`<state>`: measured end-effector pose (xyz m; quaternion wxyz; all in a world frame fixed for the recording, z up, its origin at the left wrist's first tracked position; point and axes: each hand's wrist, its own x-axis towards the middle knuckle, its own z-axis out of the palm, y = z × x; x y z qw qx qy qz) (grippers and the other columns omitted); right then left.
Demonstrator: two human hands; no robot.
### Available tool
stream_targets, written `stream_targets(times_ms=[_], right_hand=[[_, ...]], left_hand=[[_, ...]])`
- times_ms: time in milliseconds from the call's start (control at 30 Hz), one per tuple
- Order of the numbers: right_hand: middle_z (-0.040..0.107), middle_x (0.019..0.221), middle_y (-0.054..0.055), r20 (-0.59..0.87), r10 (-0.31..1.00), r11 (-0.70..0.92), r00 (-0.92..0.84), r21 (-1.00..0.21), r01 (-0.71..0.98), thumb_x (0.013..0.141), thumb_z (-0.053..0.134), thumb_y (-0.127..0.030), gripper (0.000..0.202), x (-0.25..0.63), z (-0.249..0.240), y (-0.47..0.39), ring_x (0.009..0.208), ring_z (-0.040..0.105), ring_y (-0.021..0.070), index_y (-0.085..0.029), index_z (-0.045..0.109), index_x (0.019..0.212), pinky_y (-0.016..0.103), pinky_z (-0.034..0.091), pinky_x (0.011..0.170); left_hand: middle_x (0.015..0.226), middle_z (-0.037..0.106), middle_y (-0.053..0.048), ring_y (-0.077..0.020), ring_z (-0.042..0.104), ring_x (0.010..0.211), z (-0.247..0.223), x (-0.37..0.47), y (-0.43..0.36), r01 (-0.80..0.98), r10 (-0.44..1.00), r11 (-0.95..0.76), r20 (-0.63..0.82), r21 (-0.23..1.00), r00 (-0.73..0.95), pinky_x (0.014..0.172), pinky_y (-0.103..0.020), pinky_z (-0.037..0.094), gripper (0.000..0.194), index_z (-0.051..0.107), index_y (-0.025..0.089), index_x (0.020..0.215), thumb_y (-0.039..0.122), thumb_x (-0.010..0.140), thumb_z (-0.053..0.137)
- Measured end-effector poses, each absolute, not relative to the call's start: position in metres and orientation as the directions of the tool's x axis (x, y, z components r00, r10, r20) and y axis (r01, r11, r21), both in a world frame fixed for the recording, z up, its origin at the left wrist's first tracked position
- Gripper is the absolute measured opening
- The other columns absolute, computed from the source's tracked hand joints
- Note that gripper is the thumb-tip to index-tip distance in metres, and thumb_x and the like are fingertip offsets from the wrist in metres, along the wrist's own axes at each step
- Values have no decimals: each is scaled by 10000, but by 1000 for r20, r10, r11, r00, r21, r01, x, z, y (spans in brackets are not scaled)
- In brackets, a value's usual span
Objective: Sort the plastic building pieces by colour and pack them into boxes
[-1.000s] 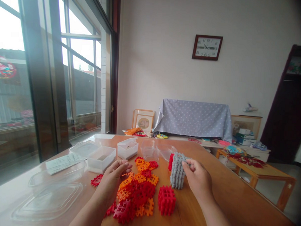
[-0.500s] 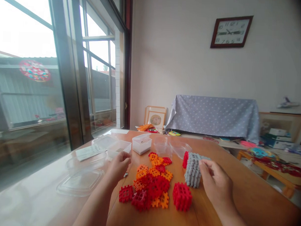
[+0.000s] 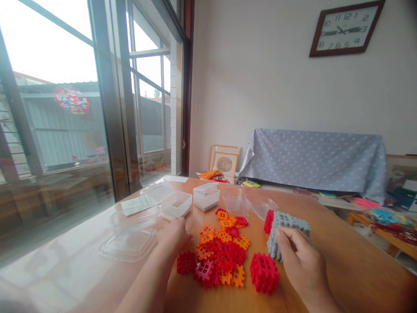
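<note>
My left hand (image 3: 175, 233) is lowered to the tabletop at the left edge of a loose pile of orange and red toothed lattice building squares (image 3: 222, 253); its fingertips are hidden behind the hand. On the right, my right hand (image 3: 302, 255) has thumb and forefinger closed at the near side of a stack of grey lattice squares (image 3: 288, 222). How much of the stack lies between the fingers is partly hidden. A red stack (image 3: 269, 219) shows at its left side. Nearer to me, a separate block of red squares (image 3: 264, 273) stands beside the pile.
Clear plastic tubs (image 3: 176, 204) and a lidded box (image 3: 206, 197) line the back of the wooden table (image 3: 220, 307). Transparent lids (image 3: 130, 245) and a printed sheet (image 3: 140, 204) lie to the left. Large windows (image 3: 95, 79) flank that side.
My view has turned slightly left. My left hand has come down to the table, covering the spot where a small grey bit lay. My right hand remains at the grey stack.
</note>
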<state>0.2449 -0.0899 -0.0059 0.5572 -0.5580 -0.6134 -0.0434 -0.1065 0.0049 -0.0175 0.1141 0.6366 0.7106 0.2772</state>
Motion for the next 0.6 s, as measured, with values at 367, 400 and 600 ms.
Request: stream_targets(times_ms=[367,400,600], right_hand=[[666,787,-2,754,622,426,212,-553,716,974,559,-458,272,241,-4,-93,709,590,168,-238,683,873,279,446,717],[664,783,-5,751,624,424,215,-557,714,972,563,-458,269,240,-4,-94,707,590,166,-239,683,870,277,445,716],[671,800,-3,733,641,416,229,-582,698,978,555,-460,279,238,-1,-96,735,606,171,-241,683,861,278,449,736]], left_hand=[[1010,666,-62,-203,613,827,-23,-85,11,900,980,-170,167,402,111,674,-277,417,179,601,202,892,203,720,650],[1020,667,-58,-195,613,833,-23,-85,11,887,976,-193,178,421,128,678,-272,423,184,605,202,911,206,730,637],[1191,680,-102,-276,605,1074,-19,-92,7,881,975,-219,130,418,181,843,-327,453,430,648,196,1131,166,703,642]])
